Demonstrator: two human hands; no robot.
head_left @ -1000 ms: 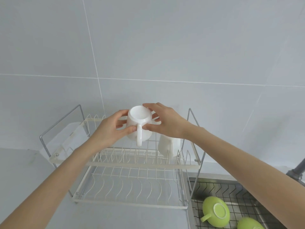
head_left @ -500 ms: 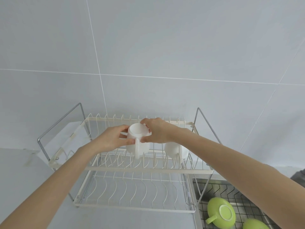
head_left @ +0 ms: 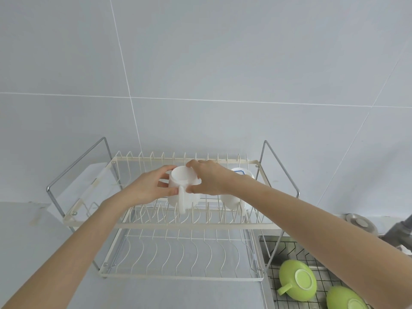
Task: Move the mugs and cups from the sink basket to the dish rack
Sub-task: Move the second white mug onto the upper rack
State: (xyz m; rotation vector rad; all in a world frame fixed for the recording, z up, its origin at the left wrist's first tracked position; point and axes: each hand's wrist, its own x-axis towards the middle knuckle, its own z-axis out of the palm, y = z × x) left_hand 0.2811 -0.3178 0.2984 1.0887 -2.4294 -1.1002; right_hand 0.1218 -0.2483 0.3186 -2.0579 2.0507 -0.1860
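A white mug [head_left: 181,186] sits upside down among the prongs of the upper tier of the cream wire dish rack [head_left: 169,226], its handle toward me. My left hand [head_left: 149,188] grips its left side and my right hand [head_left: 209,179] grips its right side and base. A second white cup [head_left: 234,197] stands upside down on the same tier just to the right, partly behind my right wrist. Two green cups [head_left: 297,286] [head_left: 345,299] lie upside down in the wire sink basket [head_left: 289,250] at the lower right.
The rack's lower tier [head_left: 178,259] holds only curved wire dividers. Chrome side frames [head_left: 278,166] rise at both ends of the rack. A grey tap [head_left: 399,233] and a round metal cap [head_left: 359,221] are at the right edge. Tiled wall behind.
Both hands have lowered the white mug from above the rack down onto the upper tier's prongs. The view has shifted so more of the sink basket shows.
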